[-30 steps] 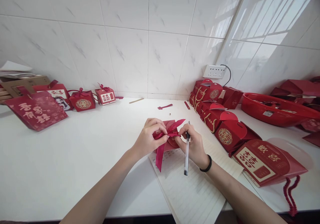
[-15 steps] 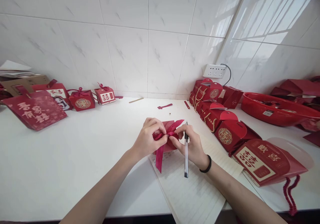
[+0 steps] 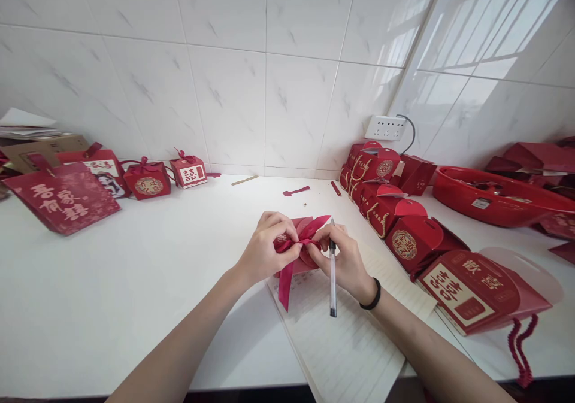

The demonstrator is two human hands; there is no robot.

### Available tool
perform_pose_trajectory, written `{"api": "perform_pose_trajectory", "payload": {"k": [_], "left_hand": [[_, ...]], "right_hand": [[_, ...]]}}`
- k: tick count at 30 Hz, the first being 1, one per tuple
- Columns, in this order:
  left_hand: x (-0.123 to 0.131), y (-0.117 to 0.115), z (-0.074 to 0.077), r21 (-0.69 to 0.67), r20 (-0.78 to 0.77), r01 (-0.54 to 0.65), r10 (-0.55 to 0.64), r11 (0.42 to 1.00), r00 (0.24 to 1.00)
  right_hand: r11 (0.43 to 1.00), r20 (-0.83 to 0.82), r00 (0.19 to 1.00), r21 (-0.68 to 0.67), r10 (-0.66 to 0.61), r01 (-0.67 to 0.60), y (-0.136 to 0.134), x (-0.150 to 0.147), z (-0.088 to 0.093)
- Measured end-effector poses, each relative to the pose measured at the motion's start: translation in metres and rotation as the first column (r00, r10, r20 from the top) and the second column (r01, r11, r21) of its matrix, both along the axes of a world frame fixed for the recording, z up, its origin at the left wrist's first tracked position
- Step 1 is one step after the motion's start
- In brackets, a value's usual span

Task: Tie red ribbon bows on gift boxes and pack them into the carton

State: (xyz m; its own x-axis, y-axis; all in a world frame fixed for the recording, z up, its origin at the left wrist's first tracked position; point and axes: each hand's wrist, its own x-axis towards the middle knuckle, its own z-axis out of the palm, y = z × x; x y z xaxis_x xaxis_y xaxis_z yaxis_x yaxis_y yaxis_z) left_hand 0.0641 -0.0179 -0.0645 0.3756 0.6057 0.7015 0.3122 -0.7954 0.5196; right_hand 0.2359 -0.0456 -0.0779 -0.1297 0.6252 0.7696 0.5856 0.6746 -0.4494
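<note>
Both my hands meet over a small red gift box point(image 3: 307, 264) at the middle of the table. My left hand point(image 3: 275, 246) pinches a dark pink ribbon point(image 3: 286, 286) between thumb and forefinger. Close beside it, my right hand point(image 3: 344, 258) grips the same ribbon at its knot or bow. A clear pen with a black cap end point(image 3: 333, 280) is tucked between the right hand's fingers and points downward. One ribbon tail hangs toward me, another sticks up to the right. Fingers cover much of the box and the knot. Beneath lies a lined notebook point(image 3: 345, 331).
Red gift boxes point(image 3: 406, 244) form a row along the right, with a larger box point(image 3: 478, 292) nearest me. Behind them stands a red plastic basin point(image 3: 498, 202). At left are a red bag point(image 3: 67, 199) and small ribboned boxes point(image 3: 148, 181). Thin red strips point(image 3: 296, 191) lie near the wall.
My right hand's fingers have shifted slightly at the knot, and the pen has swung a little left. My left hand stays almost in place.
</note>
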Motion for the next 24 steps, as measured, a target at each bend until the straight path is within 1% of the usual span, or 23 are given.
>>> {"api": "perform_pose_trajectory", "payload": {"k": [2,6,10,14,16,19,22,24], "left_hand": [[0.0,0.0,0.0,-0.006,-0.002,-0.003,0.003,1.0,1.0],[0.0,0.0,0.001,-0.019,-0.008,-0.009,0.009,1.0,1.0],[0.0,-0.002,0.002,-0.036,-0.02,-0.02,0.019,0.999,1.0],[0.001,-0.004,0.003,-0.047,-0.026,-0.032,0.031,0.998,0.999],[0.001,-0.004,0.003,-0.047,-0.025,-0.035,0.034,0.998,0.999],[0.002,-0.004,0.003,-0.045,-0.019,-0.032,0.031,0.998,0.999],[0.002,-0.003,0.002,-0.045,-0.017,-0.022,0.021,0.999,1.0],[0.001,-0.003,0.002,-0.038,-0.018,-0.009,0.008,0.999,1.0]], "right_hand": [[1.0,0.001,1.0,0.013,0.008,-0.008,0.0,0.0,0.0],[0.997,-0.007,1.0,0.08,-0.005,0.005,-0.001,-0.001,-0.001],[0.996,-0.028,0.999,0.083,-0.037,0.04,0.0,-0.001,-0.004],[0.989,-0.003,0.998,0.128,-0.069,0.069,0.0,0.001,-0.007],[0.987,0.016,0.995,0.127,-0.097,0.094,0.0,0.001,-0.007],[0.981,0.035,0.989,0.138,-0.141,0.135,0.002,0.0,-0.009],[0.976,0.034,0.987,0.157,-0.157,0.15,0.003,-0.001,-0.011],[0.976,0.039,0.985,0.147,-0.165,0.158,0.003,-0.002,-0.01]]}}
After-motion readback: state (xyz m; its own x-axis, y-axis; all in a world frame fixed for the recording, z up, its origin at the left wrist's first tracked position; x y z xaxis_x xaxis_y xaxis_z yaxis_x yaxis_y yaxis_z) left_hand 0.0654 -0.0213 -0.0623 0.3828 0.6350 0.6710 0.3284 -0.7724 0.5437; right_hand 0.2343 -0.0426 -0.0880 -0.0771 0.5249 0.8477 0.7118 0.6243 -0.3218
